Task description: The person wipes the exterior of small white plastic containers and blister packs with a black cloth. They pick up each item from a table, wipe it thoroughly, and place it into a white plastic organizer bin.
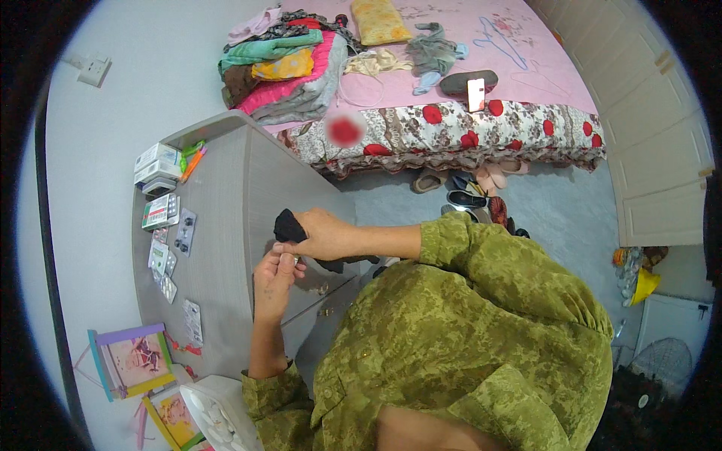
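Observation:
In front of the dresser my right hand (327, 234) is closed around a black cloth item (290, 226), perhaps a sock. One bunched end sticks out past the fingers. More black fabric (338, 264) hangs below the wrist. My left hand (276, 282) meets the right thumb, its own thumb and fingertips drawn together. A small pale spot shows by those fingertips, too small to name, and whether they grip the cloth is hidden. Both hands are beside the front edge of the grey wooden dresser top (220, 237).
Medicine boxes (158, 163), blister packs (185, 232) and picture frames (132, 361) line the dresser's wall side. A white container (211, 414) stands near my left sleeve. Ahead, a bed (389, 127) bears folded clothes (276, 62) and a phone (476, 94). Shoes (467, 199) lie on the floor.

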The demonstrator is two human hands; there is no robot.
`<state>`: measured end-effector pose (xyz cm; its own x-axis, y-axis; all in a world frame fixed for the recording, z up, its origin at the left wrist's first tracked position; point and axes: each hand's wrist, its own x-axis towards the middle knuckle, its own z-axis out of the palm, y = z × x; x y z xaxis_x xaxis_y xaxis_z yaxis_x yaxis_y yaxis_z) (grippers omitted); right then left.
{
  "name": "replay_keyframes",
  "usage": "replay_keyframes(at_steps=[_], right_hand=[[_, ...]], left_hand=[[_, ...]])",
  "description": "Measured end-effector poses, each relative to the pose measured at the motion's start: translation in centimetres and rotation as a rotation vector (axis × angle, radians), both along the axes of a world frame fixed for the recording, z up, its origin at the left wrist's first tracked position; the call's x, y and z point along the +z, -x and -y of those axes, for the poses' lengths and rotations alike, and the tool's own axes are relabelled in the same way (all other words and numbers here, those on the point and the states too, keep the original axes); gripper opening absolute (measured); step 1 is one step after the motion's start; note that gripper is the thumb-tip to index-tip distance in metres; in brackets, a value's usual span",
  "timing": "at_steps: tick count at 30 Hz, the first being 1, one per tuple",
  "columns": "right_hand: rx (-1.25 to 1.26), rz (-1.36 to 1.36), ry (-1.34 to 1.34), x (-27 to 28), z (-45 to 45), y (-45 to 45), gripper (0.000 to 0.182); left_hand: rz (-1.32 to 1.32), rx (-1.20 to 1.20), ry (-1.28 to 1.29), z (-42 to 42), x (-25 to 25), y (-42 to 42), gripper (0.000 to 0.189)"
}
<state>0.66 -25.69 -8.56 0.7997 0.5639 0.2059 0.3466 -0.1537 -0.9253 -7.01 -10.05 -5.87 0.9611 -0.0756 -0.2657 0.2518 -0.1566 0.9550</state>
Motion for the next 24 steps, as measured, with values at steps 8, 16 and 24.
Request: replay_keyframes(at_steps=[8,16,24], right_hand=[[0.027,0.121,-0.032,2.2,-1.9,-2.0,0.046],[0.059,0.324,-0.077,7.7,-11.6,-5.7,0.048],[0.155,0.466,0.216,5.5,-16.8,-6.2,0.048]], left_hand=[[0.147,0.137,0.176,-0.6,-0.5,-0.2,0.036],[0.156,0.273,0.525,-1.9,-0.5,-0.5,0.043],[0.042,0.235,0.289,-1.3,0.1,-1.0,0.032]])
